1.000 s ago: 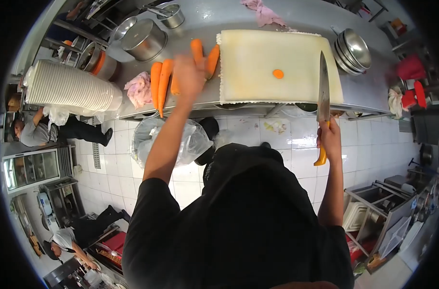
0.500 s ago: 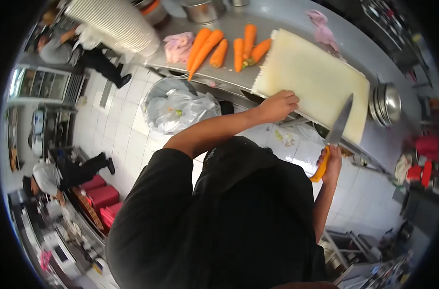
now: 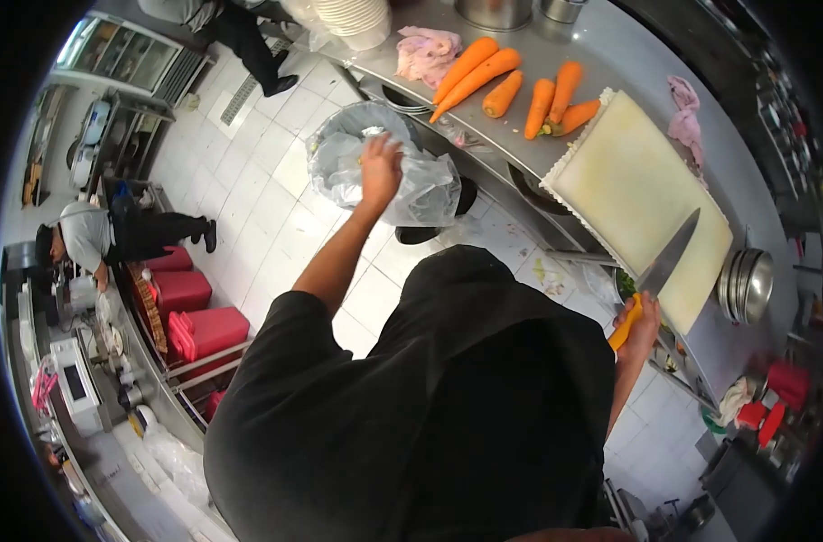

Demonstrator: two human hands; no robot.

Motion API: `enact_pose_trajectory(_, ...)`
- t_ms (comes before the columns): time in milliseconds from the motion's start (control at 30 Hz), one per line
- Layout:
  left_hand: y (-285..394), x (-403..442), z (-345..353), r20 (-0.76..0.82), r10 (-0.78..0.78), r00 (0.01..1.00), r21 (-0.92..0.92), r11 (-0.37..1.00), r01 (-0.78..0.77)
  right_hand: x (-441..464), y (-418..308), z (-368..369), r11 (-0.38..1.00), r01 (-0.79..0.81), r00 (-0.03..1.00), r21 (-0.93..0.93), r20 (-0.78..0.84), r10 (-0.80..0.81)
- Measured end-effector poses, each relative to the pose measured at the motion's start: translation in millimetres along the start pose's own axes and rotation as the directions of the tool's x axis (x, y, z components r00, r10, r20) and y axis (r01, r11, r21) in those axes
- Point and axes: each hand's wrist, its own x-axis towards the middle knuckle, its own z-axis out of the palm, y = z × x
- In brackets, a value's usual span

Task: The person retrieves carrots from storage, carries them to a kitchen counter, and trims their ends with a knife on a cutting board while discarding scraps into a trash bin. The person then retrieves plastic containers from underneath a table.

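My left hand (image 3: 382, 172) hangs over the bin lined with a clear plastic bag (image 3: 434, 194), its fingers spread; I see nothing held in it. My right hand (image 3: 644, 327) is closed round the yellow handle of a kitchen knife (image 3: 672, 253). The blade lies over the near right part of a pale cutting board (image 3: 642, 172) with ragged long edges. Left of the board, several whole orange carrots (image 3: 479, 81) lie in two groups on the steel counter (image 3: 601, 41).
One pink cloth (image 3: 427, 56) lies beside the carrots, another pink cloth (image 3: 686, 122) behind the board. Stacked metal bowls (image 3: 748, 285) stand at the board's right. White stacked containers (image 3: 353, 20) and a metal pot (image 3: 493, 11) sit farther back. Two people (image 3: 91, 230) stand at left.
My left hand has moved left from the board's near edge to above the bin, and its fingers have opened. My right hand keeps hold of the knife. The view has shifted.
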Motion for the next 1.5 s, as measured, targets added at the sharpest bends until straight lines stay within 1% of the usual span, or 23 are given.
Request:
enact_pose_trajectory(67, 19, 35, -17, 0.0, 0.037, 0.999, -0.045, 0.998, -0.037, -5, 0, 8, 1.0, 0.002, 1.0, -0.014, -0.017, -0.002)
enact_pose_trajectory(133, 40, 74, -11, 0.016, 0.157, 0.987, -0.199, 0.968, -0.151, -11, -1, 13, 1.0, -0.002, 1.0, -0.019, -0.004, 0.002)
enact_pose_trajectory(167, 52, 95, -8, 0.084, 0.31, 0.947, -0.179, 0.94, -0.291, -12, 1, 13, 1.0, 0.007, 1.0, -0.015, -0.003, -0.007)
enact_pose_trajectory(200, 64, 115, -5, 0.152, 0.452, 0.879, -0.166, 0.889, -0.428, -14, 2, 15, 1.0, 0.009, 1.0, -0.019, -0.004, -0.009)
enact_pose_trajectory(233, 75, 132, 3, 0.212, 0.562, 0.8, -0.165, 0.827, -0.537, -16, 2, 17, 1.0, 0.011, 1.0, -0.022, -0.003, -0.011)
enact_pose_trajectory(267, 82, 148, 12, 0.269, 0.661, 0.701, -0.169, 0.749, -0.641, -18, 3, 20, 1.0, 0.017, 1.0, -0.021, -0.002, -0.017)
enact_pose_trajectory(367, 82, 178, 42, 0.429, 0.778, 0.458, -0.169, 0.568, -0.806, -26, 6, 24, 0.999, 0.018, 1.0, -0.042, -0.016, -0.019)
enact_pose_trajectory(467, 85, 198, 59, 0.569, 0.759, 0.317, -0.25, 0.527, -0.812, -37, 12, 22, 0.998, 0.042, 0.999, -0.054, -0.006, -0.042)
enact_pose_trajectory(567, 88, 197, 60, 0.38, 0.841, 0.385, -0.272, 0.499, -0.823, -49, 14, 15, 0.989, 0.07, 0.997, -0.133, -0.019, -0.073)
enact_pose_trajectory(633, 95, 193, 53, 0.351, 0.755, 0.554, -0.311, 0.652, -0.691, -57, 13, 13, 0.984, 0.074, 0.996, -0.165, -0.042, -0.082)
enact_pose_trajectory(733, 133, 185, 19, 0.267, 0.706, 0.656, -0.392, 0.702, -0.595, -65, 11, 7, 0.974, 0.094, 0.995, -0.206, -0.027, -0.101)
enact_pose_trajectory(767, 149, 180, 13, 0.295, 0.685, 0.666, -0.433, 0.717, -0.546, -65, 13, 3, 0.968, 0.123, 0.992, -0.219, -0.009, -0.128)
enact_pose_trajectory(833, 187, 162, 12, 0.36, 0.633, 0.686, -0.509, 0.749, -0.424, -59, 14, 5, 0.923, 0.178, 0.977, -0.341, -0.047, -0.206)
enact_pose_trajectory(867, 206, 152, 20, 0.328, 0.665, 0.671, -0.528, 0.718, -0.454, -56, 14, 6, 0.892, 0.196, 0.969, -0.408, -0.06, -0.24)
enact_pose_trajectory(933, 246, 135, 36, 0.255, 0.718, 0.647, -0.554, 0.657, -0.511, -47, 10, 10, 0.764, 0.264, 0.934, -0.589, -0.041, -0.354)
enact_pose_trajectory(967, 262, 128, 47, 0.373, 0.705, 0.603, -0.569, 0.687, -0.452, -43, 4, 14, 0.696, 0.279, 0.919, -0.662, -0.027, -0.393)
enact_pose_trajectory(1033, 291, 115, 71, 0.388, 0.704, 0.595, -0.544, 0.696, -0.468, -37, -7, 25, 0.546, 0.299, 0.89, -0.783, 0.023, -0.455)
enact_pose_trajectory(1067, 300, 109, 82, 0.4, 0.701, 0.591, -0.527, 0.703, -0.477, -35, -11, 30, 0.536, 0.3, 0.891, -0.789, 0.032, -0.452)
enact_pose_trajectory(1100, 305, 104, 91, 0.354, 0.692, 0.629, -0.547, 0.699, -0.461, -32, -14, 35, 0.528, 0.303, 0.892, -0.793, 0.042, -0.45)
enact_pose_trajectory(1200, 306, 97, 101, 0.443, 0.623, 0.645, -0.533, 0.761, -0.369, -22, -16, 42, 0.487, 0.347, 0.884, -0.801, 0.105, -0.456)
enact_pose_trajectory(1300, 297, 94, 100, 0.33, 0.657, 0.678, -0.619, 0.693, -0.37, -14, -13, 46, 0.471, 0.352, 0.889, -0.809, 0.132, -0.439)
enact_pose_trajectory(1400, 293, 93, 99, 0.311, 0.655, 0.689, -0.661, 0.67, -0.338, -6, -15, 50, 0.493, 0.329, 0.913, -0.806, 0.139, -0.383)
enact_pose_trajectory(1500, 293, 93, 99, 0.292, 0.654, 0.698, -0.677, 0.657, -0.332, -6, -20, 53, 0.489, 0.344, 0.909, -0.802, 0.154, -0.386)
